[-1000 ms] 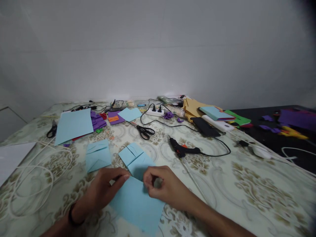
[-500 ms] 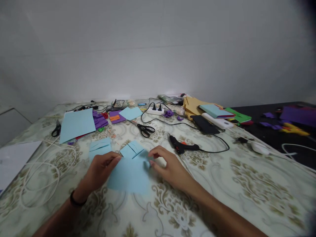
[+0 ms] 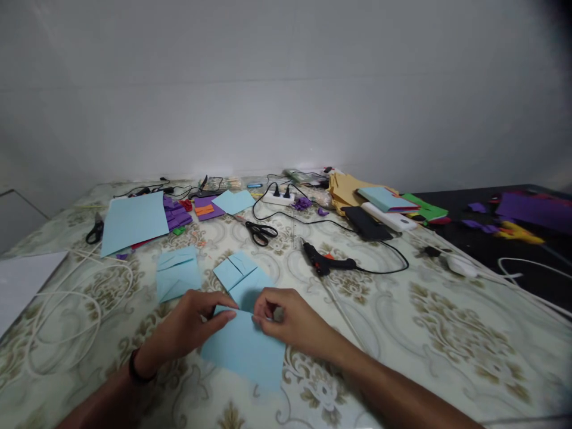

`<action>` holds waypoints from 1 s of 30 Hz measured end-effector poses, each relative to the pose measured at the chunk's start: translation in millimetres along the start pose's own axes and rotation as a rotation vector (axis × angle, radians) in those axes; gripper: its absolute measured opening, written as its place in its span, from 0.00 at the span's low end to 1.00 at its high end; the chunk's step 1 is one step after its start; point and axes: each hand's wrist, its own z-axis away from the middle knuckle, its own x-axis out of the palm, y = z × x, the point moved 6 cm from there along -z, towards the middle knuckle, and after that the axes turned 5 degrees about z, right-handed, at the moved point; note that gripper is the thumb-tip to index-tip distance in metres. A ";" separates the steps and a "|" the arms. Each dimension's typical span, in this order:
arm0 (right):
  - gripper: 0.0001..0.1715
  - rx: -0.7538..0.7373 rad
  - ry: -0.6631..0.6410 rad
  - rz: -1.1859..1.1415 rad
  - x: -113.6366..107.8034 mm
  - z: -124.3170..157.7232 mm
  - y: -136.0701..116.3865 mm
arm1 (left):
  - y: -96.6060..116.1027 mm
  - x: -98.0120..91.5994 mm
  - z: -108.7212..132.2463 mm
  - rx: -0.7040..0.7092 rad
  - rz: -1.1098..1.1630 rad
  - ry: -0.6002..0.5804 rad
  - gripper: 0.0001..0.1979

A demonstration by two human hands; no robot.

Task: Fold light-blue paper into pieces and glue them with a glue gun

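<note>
Left: a large pale-blue sheet (image 3: 136, 223) beside purple scraps (image 3: 177, 213). Nearer, a creased blue piece (image 3: 179, 275) on the patterned cloth (image 3: 384, 310). Left hand (image 3: 192, 325): thumb and forefinger pinch the top edge of a plain blue paper (image 3: 245, 351), which sits between both hands. Just beyond, a slit blue piece (image 3: 236, 271). Right hand (image 3: 286, 316): thumb and fingertips pinch the plain paper's top edge. Further right, a black glue gun (image 3: 333, 263).

No text, label, brand, number or sign is legible here
</note>
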 end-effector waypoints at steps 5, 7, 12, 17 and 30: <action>0.08 -0.054 -0.008 -0.001 5.0 2.2 -6.8 | 5.1 13.4 2.8 0.060 0.023 -0.047 0.07; 0.09 -0.061 -0.008 -0.017 4.6 2.9 -8.9 | 6.4 14.6 3.6 0.061 0.020 -0.035 0.07; 0.10 -0.053 0.005 -0.029 -4.3 3.4 -9.7 | 9.9 5.6 3.1 0.066 0.040 0.012 0.07; 0.09 -0.067 0.028 -0.031 -14.0 2.3 -8.0 | 6.3 -9.2 1.3 0.028 0.036 0.043 0.07; 0.08 -0.041 0.062 -0.012 -32.6 -1.2 -7.8 | -5.0 -23.3 1.3 0.054 0.157 0.003 0.09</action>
